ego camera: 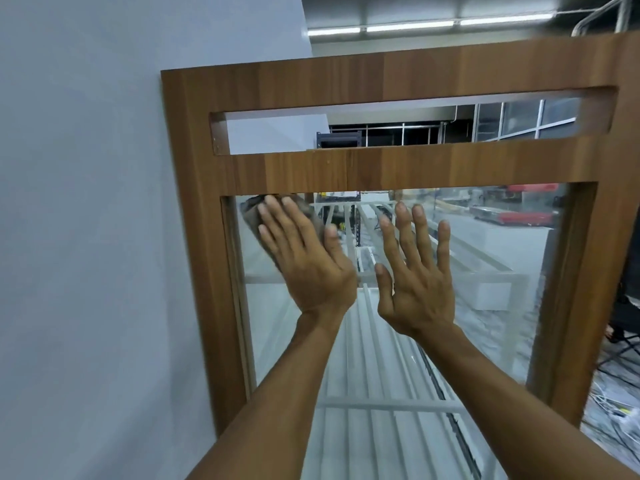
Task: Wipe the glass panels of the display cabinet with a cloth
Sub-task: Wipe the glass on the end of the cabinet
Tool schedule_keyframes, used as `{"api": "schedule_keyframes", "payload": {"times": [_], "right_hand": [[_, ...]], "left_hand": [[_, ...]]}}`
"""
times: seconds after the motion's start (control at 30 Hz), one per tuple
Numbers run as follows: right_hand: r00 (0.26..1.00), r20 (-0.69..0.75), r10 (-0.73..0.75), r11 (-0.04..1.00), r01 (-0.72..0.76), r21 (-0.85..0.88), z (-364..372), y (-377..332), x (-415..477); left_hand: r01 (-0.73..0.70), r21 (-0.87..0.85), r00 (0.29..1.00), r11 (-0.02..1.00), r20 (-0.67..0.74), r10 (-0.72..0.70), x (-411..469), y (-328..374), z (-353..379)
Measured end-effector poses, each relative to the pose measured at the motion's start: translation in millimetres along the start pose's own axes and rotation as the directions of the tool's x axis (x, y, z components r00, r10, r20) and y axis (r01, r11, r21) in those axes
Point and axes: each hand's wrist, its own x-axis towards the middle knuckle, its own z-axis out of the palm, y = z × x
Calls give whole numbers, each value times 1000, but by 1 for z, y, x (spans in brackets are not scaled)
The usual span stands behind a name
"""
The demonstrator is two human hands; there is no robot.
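Left hand (304,261) pressing cloth (251,214), glass panel (491,271)

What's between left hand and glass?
A dark cloth, pressed flat under the left hand against the glass, near its top-left corner. Head view.

No writing, label, brand, number or sign can be read. The wooden cabinet frame (294,174) is seen to be plain, and any lettering on the red shapes (530,192) seen through the glass panel (502,271) is too blurred to be made out.
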Motion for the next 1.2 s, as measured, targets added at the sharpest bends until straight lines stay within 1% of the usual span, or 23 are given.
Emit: {"api": "schedule_keyframes", "payload": {"times": [0.07,0.13,0.17,0.2,0.23,0.3,0.37,0.4,0.43,0.5,0.57,0.63,0.7,0.77,0.8,0.9,0.93,0.97,1.03,1.07,1.1,1.13,1.2], "right_hand": [[1000,-23,-17,999,17,33,0,3,0],[999,-30,-33,996,36,79,-1,7,0],[999,-28,-41,994,44,101,-2,9,-1],[999,-25,-46,992,49,114,-4,13,-2],[999,-20,-47,992,49,113,-7,18,-3],[999,-7,-34,997,34,73,-11,31,-4],[1000,12,-28,999,28,27,-13,44,-5],[999,19,-35,999,35,17,-14,49,-5],[999,17,-38,999,37,13,-14,52,-6],[1000,-2,-14,1000,14,15,-16,58,-6],[1000,-8,9,1000,-9,4,-20,66,-8],[1000,14,11,1000,-11,-7,-23,76,-8],[1000,30,3,1000,-3,-10,-24,84,-8],[999,32,2,1000,-1,-10,-26,92,-8],[1000,24,4,1000,-4,-5,-28,95,-9],[1000,5,0,1000,0,2,-34,110,-10],[1000,10,-2,1000,2,-1,-35,116,-11],[1000,14,-5,1000,5,-5,-37,121,-13],[999,24,-27,999,28,-16,-39,132,-16],[999,33,-42,999,43,-26,-40,136,-17],[997,41,-59,997,60,-37,-41,140,-18],[997,41,-71,996,73,-43,-42,142,-18],[997,16,-74,997,74,-21,-45,144,-18]], "left_hand": [[-177,53,977,983,128,169,-14,16,9],[-408,67,892,911,241,382,-20,7,8],[-491,63,848,869,261,461,-19,-5,4],[-515,70,838,854,252,485,-17,-19,1],[-466,91,872,880,214,440,-15,-30,-3],[-186,161,982,969,67,178,-14,-35,-5],[32,194,999,981,-11,-31,-18,-5,5],[3,182,999,983,35,-10,-22,15,12],[-111,163,989,980,117,92,-28,32,18],[-364,69,901,929,278,332,-39,48,24],[-472,-53,839,880,279,467,-38,35,23],[-436,-56,882,898,169,439,-34,20,23],[-279,74,959,958,79,273,-35,28,26],[-206,122,974,971,125,191,-42,59,35],[-273,90,947,958,198,252,-48,73,38],[-577,4,769,817,339,541,-54,70,38],[-587,29,768,809,335,545,-51,60,36],[-513,83,833,854,288,473,-48,52,35],[-183,201,980,962,111,164,-47,57,35],[-63,199,997,978,64,51,-49,73,39],[-58,169,995,984,90,43,-54,91,46],[-158,122,976,980,167,137,-63,107,52],[-434,1,861,901,294,414,-77,119,60]]}}
